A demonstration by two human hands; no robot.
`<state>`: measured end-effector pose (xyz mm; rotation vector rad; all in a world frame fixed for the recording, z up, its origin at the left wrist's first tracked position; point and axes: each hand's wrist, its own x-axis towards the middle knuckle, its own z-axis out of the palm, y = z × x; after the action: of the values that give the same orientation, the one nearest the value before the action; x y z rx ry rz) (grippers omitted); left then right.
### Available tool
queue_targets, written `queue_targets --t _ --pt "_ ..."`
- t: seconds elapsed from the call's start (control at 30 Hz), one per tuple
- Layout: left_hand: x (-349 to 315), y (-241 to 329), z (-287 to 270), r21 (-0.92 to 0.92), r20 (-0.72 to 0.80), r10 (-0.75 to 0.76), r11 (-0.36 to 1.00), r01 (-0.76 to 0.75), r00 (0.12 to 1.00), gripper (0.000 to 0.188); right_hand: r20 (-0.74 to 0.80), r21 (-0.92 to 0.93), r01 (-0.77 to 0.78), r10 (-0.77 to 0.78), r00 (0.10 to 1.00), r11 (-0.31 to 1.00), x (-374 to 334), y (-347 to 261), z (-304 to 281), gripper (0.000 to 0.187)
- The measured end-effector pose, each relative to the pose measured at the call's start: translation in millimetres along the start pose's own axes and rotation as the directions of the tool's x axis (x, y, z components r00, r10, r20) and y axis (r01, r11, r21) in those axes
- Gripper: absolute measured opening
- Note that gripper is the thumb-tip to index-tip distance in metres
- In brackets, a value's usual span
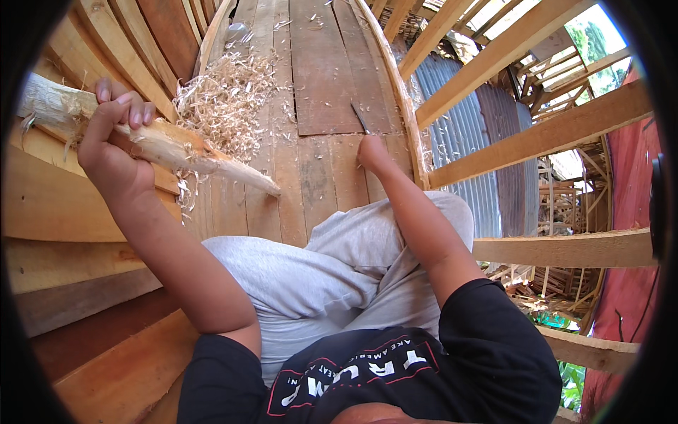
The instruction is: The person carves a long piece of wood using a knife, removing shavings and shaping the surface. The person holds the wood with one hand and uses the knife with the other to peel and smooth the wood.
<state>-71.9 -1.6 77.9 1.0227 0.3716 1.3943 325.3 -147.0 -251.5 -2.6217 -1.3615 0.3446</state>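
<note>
My left hand (113,152) is wrapped around a pale, peeled wooden pole (194,150) at the left. The pole slants from the left edge toward the middle, and its narrower end comes down near the floorboards. Whether that end touches them, I cannot tell. Beyond my right knee, my right hand (371,154) is closed around the handle of a knife (360,119), low over the plank floor. Its thin dark blade points away from me and lies apart from the pole. My fingers hide the knife's handle.
Curly wood shavings (226,106) are heaped beyond the pole, with loose bits scattered across the floor (325,166). A plank wall (70,205) stands close on the left. Rightward are an open timber railing (544,141) and corrugated metal sheets (452,106). A small clear container (238,32) sits farther off.
</note>
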Motion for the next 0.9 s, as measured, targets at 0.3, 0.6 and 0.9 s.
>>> queue_targets --t 0.3,0.6,0.9 --pt "-1 0 -3 0.025 0.007 0.018 1.0 -0.018 1.0 0.022 0.068 -0.031 0.122 -0.12 0.99 0.992 -29 -25 -21 0.007" --pt "-3 2 1 0.009 -0.008 0.008 1.0 -0.008 1.0 0.022 -0.155 0.203 -0.024 0.056 0.986 0.979 -7 -16 -15 0.01" --pt "-2 -1 4 0.0 -0.011 0.015 1.0 -0.015 1.0 0.022 -0.134 0.105 -0.012 0.027 0.991 0.994 1 -19 -13 0.01"
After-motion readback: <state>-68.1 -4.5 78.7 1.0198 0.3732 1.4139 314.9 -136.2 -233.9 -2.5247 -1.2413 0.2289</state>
